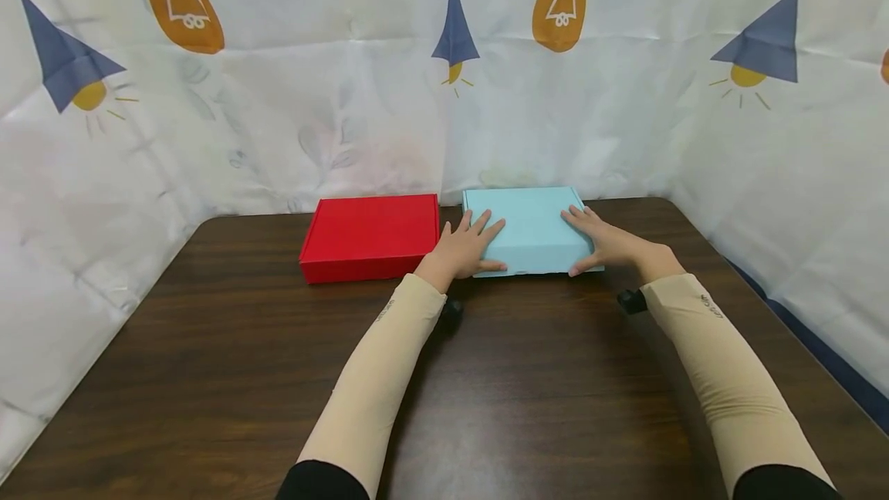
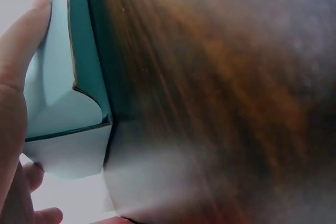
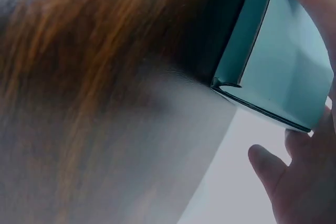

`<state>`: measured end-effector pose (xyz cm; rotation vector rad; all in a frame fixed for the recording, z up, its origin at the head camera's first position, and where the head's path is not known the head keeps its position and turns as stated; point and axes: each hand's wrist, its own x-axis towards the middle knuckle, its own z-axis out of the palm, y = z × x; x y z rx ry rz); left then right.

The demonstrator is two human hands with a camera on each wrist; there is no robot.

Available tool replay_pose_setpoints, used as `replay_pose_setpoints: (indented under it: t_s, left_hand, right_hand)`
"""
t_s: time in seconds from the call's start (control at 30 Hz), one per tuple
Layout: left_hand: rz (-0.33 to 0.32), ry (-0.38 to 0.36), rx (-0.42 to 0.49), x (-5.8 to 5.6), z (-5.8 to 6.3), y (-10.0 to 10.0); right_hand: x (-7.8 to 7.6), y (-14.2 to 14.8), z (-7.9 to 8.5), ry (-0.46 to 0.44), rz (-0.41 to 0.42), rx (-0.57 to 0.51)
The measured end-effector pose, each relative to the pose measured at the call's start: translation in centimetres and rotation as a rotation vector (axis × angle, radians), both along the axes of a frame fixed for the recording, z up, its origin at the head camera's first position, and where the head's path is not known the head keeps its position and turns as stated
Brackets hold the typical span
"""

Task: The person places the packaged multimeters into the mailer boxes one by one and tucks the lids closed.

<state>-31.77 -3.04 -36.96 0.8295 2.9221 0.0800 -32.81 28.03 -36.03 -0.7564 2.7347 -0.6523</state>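
Observation:
A closed light blue cardboard box [image 1: 531, 226] lies flat at the back of the table. My left hand [image 1: 458, 251] is at its left front corner, fingers spread and fairly straight, thumb along the front face. At the opposite corner my right hand [image 1: 613, 244] mirrors it, fingers reaching over the right edge and thumb toward the front. In the left wrist view, the thumb [image 2: 26, 35] lies against the box's front and other fingertips show past its side. The right wrist view shows fingers [image 3: 268, 166] beyond the box's side.
A closed red box [image 1: 375, 230] sits just left of the blue one, close to my left wrist. Both stand on a dark wooden table [image 1: 208, 376]. Behind and beside it hangs a white curtain [image 1: 278, 114] printed with lamps and bulbs.

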Motion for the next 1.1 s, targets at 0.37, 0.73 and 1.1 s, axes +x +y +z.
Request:
replay_pose_setpoints:
  t_s: [0.37, 0.73, 1.1]
  left_hand:
    - [0.034, -0.049, 0.102, 0.0, -0.3, 0.1]
    - [0.052, -0.069, 0.168, 0.3, -0.7, 0.1]
    - [0.055, -0.054, 0.168, 0.2, -0.7, 0.3]
  right_hand:
    - [0.1, -0.6, -0.4, 0.077, 0.01, 0.024]
    - [0.2, -0.8, -0.6, 0.074, 0.018, 0.05]
    - [0.3, -1.1, -0.6, 0.13, -0.032, 0.109]
